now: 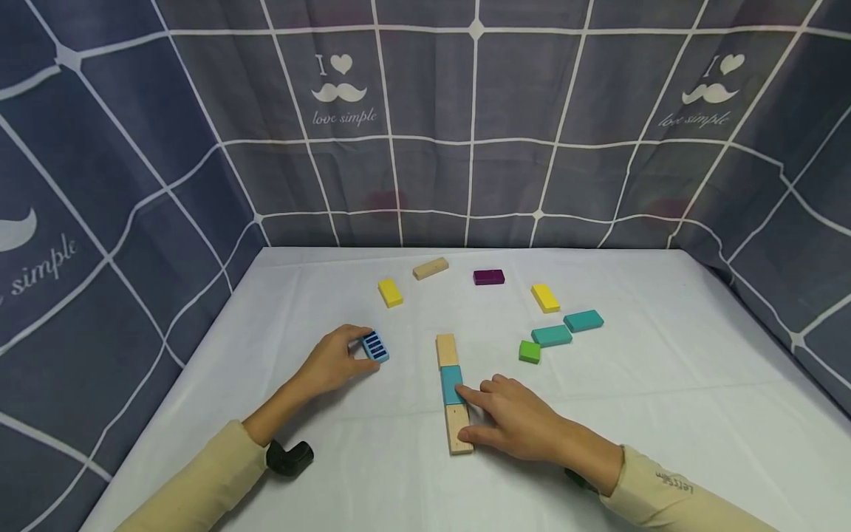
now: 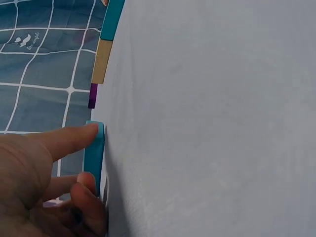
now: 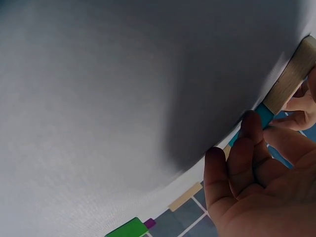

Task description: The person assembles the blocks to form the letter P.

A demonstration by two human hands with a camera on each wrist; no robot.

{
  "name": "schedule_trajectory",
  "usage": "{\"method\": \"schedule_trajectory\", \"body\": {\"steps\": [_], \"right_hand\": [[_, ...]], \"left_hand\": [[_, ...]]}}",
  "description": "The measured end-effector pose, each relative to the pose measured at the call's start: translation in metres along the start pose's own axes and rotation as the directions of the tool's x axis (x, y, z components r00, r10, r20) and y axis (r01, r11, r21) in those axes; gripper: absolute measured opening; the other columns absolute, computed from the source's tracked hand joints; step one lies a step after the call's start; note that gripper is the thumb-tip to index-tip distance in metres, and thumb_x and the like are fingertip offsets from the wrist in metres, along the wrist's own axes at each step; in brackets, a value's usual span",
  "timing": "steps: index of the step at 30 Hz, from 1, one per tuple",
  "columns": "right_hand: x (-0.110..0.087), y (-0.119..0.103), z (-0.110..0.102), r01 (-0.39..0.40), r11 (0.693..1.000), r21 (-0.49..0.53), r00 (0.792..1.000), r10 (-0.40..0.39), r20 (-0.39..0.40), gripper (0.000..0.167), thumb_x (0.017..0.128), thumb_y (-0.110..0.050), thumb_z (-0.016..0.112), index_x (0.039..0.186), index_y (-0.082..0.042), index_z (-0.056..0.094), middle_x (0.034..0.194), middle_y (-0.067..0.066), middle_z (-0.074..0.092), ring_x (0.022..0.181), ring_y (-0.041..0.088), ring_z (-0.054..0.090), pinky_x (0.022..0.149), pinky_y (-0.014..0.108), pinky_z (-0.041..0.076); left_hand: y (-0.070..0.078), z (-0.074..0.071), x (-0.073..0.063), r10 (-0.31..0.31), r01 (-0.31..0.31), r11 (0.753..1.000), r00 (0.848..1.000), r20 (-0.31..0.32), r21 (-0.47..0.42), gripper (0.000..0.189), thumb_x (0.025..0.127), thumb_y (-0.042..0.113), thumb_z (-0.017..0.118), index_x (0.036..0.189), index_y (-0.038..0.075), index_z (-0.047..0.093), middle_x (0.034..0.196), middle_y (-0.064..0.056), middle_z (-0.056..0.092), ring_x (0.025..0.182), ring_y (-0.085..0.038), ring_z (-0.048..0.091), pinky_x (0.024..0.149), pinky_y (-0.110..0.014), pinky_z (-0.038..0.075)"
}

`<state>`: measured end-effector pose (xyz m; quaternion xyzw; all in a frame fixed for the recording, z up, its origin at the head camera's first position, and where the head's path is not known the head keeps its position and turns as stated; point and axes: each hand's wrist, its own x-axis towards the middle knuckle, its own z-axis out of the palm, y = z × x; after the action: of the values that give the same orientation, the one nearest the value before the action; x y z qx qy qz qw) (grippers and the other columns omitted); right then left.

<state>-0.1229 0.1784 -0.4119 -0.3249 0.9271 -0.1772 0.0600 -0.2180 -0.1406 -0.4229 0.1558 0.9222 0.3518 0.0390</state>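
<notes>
A small blue block with dark stripes (image 1: 375,346) lies on the left part of the white table. My left hand (image 1: 335,362) pinches it by its ends, thumb at the near end and fingers at the far end; in the left wrist view the same blue block (image 2: 94,157) shows edge-on. In the middle, three blocks form a line end to end: a wooden block (image 1: 447,350), a teal block (image 1: 451,384) and a nearer wooden block (image 1: 456,423). My right hand (image 1: 521,417) touches this line from the right, index finger at the teal block, thumb at the nearer wooden one.
Behind lie a yellow block (image 1: 390,292), a wooden block (image 1: 431,268), a purple block (image 1: 488,277) and another yellow block (image 1: 545,298). To the right are two teal blocks (image 1: 552,336) and a green block (image 1: 530,352). Grid-patterned cloth (image 1: 425,177) walls the table.
</notes>
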Motion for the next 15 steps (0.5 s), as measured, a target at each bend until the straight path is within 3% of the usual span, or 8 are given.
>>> {"method": "schedule_trajectory", "body": {"steps": [4,9,15], "right_hand": [[-0.001,0.001,0.000,-0.001,1.000,-0.001,1.000,0.001,-0.003,0.069,0.093,-0.060,0.056,0.138,-0.008,0.058,0.093,-0.005,0.060,0.083,0.009,0.045,0.073,0.029,0.041],[-0.001,0.002,0.001,-0.008,1.000,-0.004,1.000,0.008,0.002,0.069,0.093,-0.060,0.056,0.138,-0.008,0.058,0.094,-0.004,0.060,0.083,0.010,0.045,0.073,0.029,0.042],[0.000,0.001,0.000,-0.020,1.000,0.000,1.000,0.020,0.014,0.069,0.093,-0.061,0.056,0.139,-0.010,0.058,0.096,-0.005,0.060,0.084,0.009,0.045,0.075,0.030,0.042]], "left_hand": [[0.001,0.000,0.005,0.014,-0.014,1.000,1.000,-0.001,0.002,0.061,0.079,0.020,0.084,0.131,-0.003,0.060,0.120,-0.016,0.063,0.083,-0.019,0.055,0.072,-0.034,0.047],[0.011,0.000,0.023,0.025,-0.023,0.997,0.999,0.022,-0.074,0.065,0.080,0.025,0.084,0.133,-0.002,0.058,0.100,-0.012,0.064,0.061,-0.017,0.053,0.052,-0.030,0.045],[0.034,0.005,0.052,0.084,-0.081,0.992,0.996,0.023,-0.099,0.063,0.082,0.030,0.082,0.135,0.005,0.060,0.118,-0.012,0.064,0.070,-0.018,0.050,0.057,-0.030,0.042]]}}
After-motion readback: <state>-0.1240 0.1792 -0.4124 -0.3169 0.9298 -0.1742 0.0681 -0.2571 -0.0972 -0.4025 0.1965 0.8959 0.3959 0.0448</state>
